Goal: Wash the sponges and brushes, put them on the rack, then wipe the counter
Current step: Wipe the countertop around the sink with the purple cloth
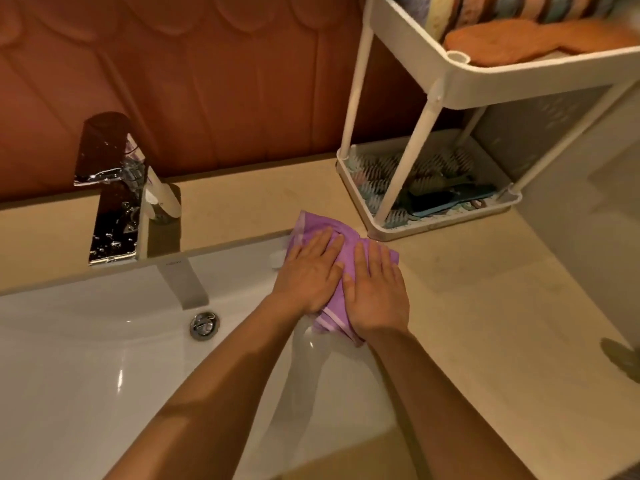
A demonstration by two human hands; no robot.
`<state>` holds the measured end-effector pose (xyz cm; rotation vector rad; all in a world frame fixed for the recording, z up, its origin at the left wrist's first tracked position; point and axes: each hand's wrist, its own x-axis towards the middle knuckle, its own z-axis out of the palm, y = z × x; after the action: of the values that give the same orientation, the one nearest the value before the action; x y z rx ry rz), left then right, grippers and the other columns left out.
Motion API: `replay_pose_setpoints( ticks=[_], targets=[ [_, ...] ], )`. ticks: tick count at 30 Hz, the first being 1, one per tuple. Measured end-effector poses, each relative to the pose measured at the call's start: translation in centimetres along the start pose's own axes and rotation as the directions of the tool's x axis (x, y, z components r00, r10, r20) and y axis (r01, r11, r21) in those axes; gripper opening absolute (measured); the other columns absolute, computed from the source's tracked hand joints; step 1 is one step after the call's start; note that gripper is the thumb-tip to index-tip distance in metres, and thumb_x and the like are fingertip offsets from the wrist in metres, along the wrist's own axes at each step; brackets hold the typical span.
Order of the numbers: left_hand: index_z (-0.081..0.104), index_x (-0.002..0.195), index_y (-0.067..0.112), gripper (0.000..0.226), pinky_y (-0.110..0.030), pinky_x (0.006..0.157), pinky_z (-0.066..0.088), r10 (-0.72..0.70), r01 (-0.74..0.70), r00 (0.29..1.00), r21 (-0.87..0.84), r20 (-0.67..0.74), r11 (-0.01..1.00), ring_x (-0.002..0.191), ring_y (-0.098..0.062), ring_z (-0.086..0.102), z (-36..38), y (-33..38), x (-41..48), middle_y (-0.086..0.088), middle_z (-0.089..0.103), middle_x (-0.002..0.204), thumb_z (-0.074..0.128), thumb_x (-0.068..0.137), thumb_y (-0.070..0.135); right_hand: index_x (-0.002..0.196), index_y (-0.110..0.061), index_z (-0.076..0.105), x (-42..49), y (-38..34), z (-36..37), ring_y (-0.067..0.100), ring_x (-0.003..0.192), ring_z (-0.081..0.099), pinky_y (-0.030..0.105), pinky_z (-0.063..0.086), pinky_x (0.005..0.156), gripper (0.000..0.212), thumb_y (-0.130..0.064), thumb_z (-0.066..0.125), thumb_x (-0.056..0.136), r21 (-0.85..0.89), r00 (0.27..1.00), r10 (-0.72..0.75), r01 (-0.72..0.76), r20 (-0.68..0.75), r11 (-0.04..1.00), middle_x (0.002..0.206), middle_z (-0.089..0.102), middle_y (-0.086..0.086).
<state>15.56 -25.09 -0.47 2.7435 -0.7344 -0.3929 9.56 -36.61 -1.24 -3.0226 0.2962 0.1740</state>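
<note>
The left hand (308, 271) and the right hand (375, 292) lie flat side by side, fingers straight and together, palms pressing on a crumpled purple cloth with pale stripes (313, 225). The cloth sits on the beige stone desk (485, 306) at the right rim of the white basin (86, 341), its near end hanging over the rim. Just beyond it, the white two-tier plastic rack (502, 72) holds sponges (519, 39) above and brushes (415, 181) below.

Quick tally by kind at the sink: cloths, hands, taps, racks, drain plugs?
purple striped cloth: 1
hands, left hand and right hand flat on it: 2
chrome tap: 1
white two-tier rack: 1
chrome drain plug: 1
Total: 6
Racked sponges and brushes: too blurred to count.
</note>
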Motion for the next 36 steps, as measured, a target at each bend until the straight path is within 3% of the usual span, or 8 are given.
replay_pose_setpoints(
  ticks=[3, 8, 14, 18, 22, 26, 36],
  targets=[
    [0.004, 0.15, 0.024, 0.054, -0.033, 0.118, -0.004, -0.007, 0.007, 1.0, 0.041, -0.003, 0.999, 0.147, -0.012, -0.002, 0.2, 1.5, -0.6, 0.002, 0.0, 0.16, 0.017, 0.1, 0.039, 0.15, -0.018, -0.005, -0.9, 1.4, -0.1, 0.02, 0.147, -0.007, 0.033, -0.005, 0.119, 0.058, -0.041, 0.01, 0.099, 0.024, 1.0, 0.003, -0.003, 0.014, 1.0, 0.16, -0.006, 0.004],
    [0.005, 0.151, 0.025, 0.054, -0.032, 0.117, -0.007, 0.047, -0.046, 0.999, 0.075, -0.012, 0.996, 0.147, -0.013, -0.004, 1.1, 4.7, -2.1, 0.003, 0.001, 0.16, 0.015, 0.1, 0.042, 0.15, -0.02, -0.003, -3.4, 4.7, -0.5, 0.018, 0.147, -0.006, 0.031, -0.004, 0.118, 0.068, -0.044, -0.007, 0.086, 0.034, 0.999, 0.023, -0.024, 0.033, 0.999, 0.16, -0.003, 0.002],
    [-0.002, 0.15, 0.024, 0.056, -0.032, 0.116, -0.01, 0.024, -0.023, 1.0, -0.03, 0.017, 0.999, 0.146, -0.012, -0.01, 3.4, 8.8, -3.8, 0.003, -0.008, 0.159, 0.018, 0.1, 0.04, 0.15, -0.02, -0.001, -6.3, 8.5, -1.0, 0.018, 0.147, -0.005, 0.031, -0.001, 0.119, 0.081, -0.05, -0.017, 0.076, 0.077, 0.998, 0.011, -0.016, 0.061, 0.997, 0.16, -0.002, 0.002],
    [-0.003, 0.15, 0.022, 0.057, -0.03, 0.113, -0.014, 0.035, -0.035, 0.999, -0.041, 0.017, 0.999, 0.146, -0.012, -0.012, 5.1, 11.7, -5.7, 0.001, -0.009, 0.159, 0.019, 0.1, 0.039, 0.15, -0.019, 0.001, -9.1, 10.9, -0.4, 0.019, 0.148, -0.002, 0.031, -0.001, 0.118, 0.079, -0.049, -0.013, 0.079, 0.065, 0.998, 0.01, -0.014, 0.062, 0.998, 0.16, 0.002, 0.003],
    [-0.002, 0.15, 0.021, 0.057, -0.028, 0.111, -0.016, 0.056, -0.056, 0.998, -0.012, 0.029, 0.998, 0.146, -0.012, -0.011, 6.0, 13.4, -7.4, 0.0, -0.007, 0.159, 0.017, 0.099, 0.04, 0.146, -0.009, 0.025, -11.6, 12.1, 0.2, 0.03, 0.144, 0.021, 0.039, 0.016, 0.117, 0.072, -0.044, 0.003, 0.088, 0.088, 1.0, 0.02, -0.02, 0.005, 0.996, 0.153, 0.026, 0.015],
    [-0.001, 0.15, 0.02, 0.059, -0.029, 0.113, -0.014, 0.063, -0.063, 0.997, -0.007, 0.033, 0.998, 0.146, -0.012, -0.009, 6.4, 14.1, -9.0, 0.0, -0.005, 0.16, 0.014, 0.098, 0.041, 0.13, 0.002, 0.052, -13.6, 12.2, 0.2, 0.038, 0.123, 0.052, 0.049, 0.045, 0.1, 0.059, -0.033, 0.014, 0.101, 0.041, 0.999, 0.017, -0.015, -0.031, 0.999, 0.131, 0.054, 0.024],
    [-0.001, 0.15, 0.02, 0.057, -0.031, 0.115, -0.009, 0.031, -0.032, 0.999, 0.016, 0.043, 0.999, 0.147, -0.015, -0.006, 7.6, 15.5, -13.1, -0.001, -0.004, 0.16, 0.019, 0.1, 0.038, 0.132, -0.003, 0.051, -18.0, 12.2, 0.1, 0.035, 0.125, 0.052, 0.047, 0.046, 0.1, 0.059, -0.038, 0.016, 0.1, 0.053, 1.0, -0.002, 0.002, 0.007, 0.999, 0.134, 0.054, 0.021]
  ],
)
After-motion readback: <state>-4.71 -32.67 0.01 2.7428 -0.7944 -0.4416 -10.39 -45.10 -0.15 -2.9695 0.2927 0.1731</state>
